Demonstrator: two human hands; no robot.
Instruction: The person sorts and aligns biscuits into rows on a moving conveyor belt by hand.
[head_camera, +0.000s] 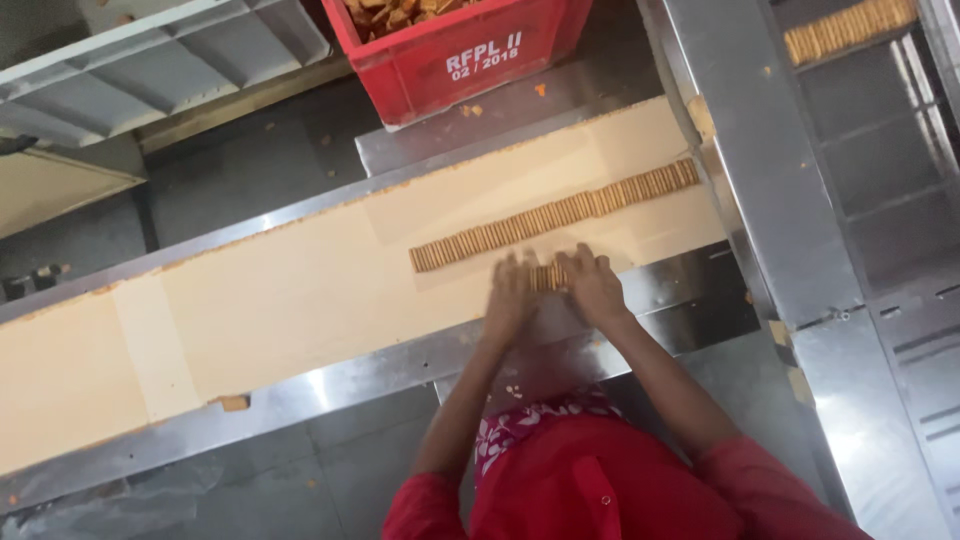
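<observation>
A long row of thin brown biscuits (560, 215) stands on edge along a cream conveyor belt (300, 290). My left hand (512, 290) and my right hand (592, 283) press in from both sides on a short stack of biscuits (548, 277) near the belt's front edge, just below the long row. The stack is mostly hidden between my palms. My arms in red sleeves reach up from the bottom of the view.
A red plastic crate (450, 50) with broken biscuits sits behind the belt. A steel frame (330, 385) edges the conveyor. At the right, a steel machine (800, 200) carries another biscuit row (850, 28). Crumbs lie on the steel.
</observation>
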